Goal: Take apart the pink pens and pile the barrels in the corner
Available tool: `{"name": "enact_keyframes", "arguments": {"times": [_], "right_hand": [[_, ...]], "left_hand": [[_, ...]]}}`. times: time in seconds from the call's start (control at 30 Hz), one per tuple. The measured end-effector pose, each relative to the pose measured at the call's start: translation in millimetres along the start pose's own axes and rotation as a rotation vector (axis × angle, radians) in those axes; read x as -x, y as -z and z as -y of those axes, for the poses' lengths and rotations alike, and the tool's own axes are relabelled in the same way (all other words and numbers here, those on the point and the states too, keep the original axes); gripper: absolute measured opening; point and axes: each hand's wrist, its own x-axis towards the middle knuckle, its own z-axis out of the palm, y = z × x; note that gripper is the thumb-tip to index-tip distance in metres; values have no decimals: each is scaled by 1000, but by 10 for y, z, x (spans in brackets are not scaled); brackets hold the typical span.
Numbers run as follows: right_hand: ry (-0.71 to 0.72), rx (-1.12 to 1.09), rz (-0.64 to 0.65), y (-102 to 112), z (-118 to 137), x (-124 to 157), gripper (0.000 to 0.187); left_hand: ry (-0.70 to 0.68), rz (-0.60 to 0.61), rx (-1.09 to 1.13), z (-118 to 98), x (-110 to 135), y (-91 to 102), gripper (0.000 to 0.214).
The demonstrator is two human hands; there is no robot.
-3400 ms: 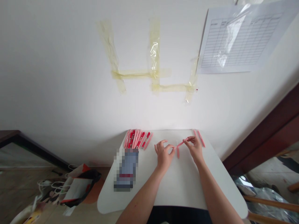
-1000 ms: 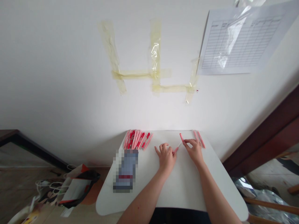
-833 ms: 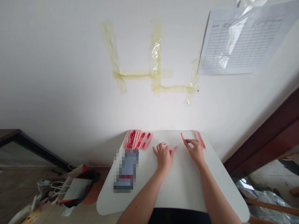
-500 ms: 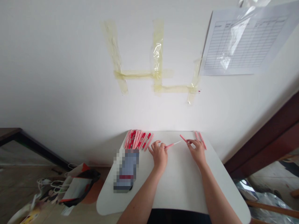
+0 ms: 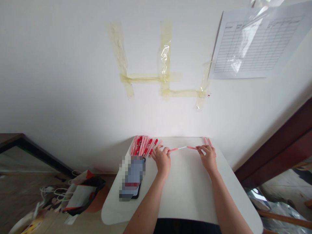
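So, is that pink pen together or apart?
Apart: the left hand holds one pink half, the right hand the other half, a thin white tube showing between.

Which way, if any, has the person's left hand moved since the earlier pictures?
Yes. The left hand, holding a pink pen barrel, has moved left, closer to the row of pink-and-red pens, which stayed in place.

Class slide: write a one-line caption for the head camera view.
Left hand and right hand hold two pink pen pieces with a white refill between them, near a row of pens.
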Motion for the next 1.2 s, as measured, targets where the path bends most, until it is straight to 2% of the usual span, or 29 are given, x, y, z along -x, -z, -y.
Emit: {"name": "enact_keyframes", "arguments": {"times": [0.17,0.6,0.97,1.2], "right_hand": [[27,-17,7,-20,4,-3,46],[95,50,62,-40,97,40,35],[213,123,110,15,362,38,26],[251,146,103,15,395,27,25]], "left_hand": [[-2,2,9,-1,7,-8,10],[-36,-12,41,-25,18,-8,9],[-90,18,102,-6,39,-81,11],[-71,21,120,23,38,-125,8]]}}
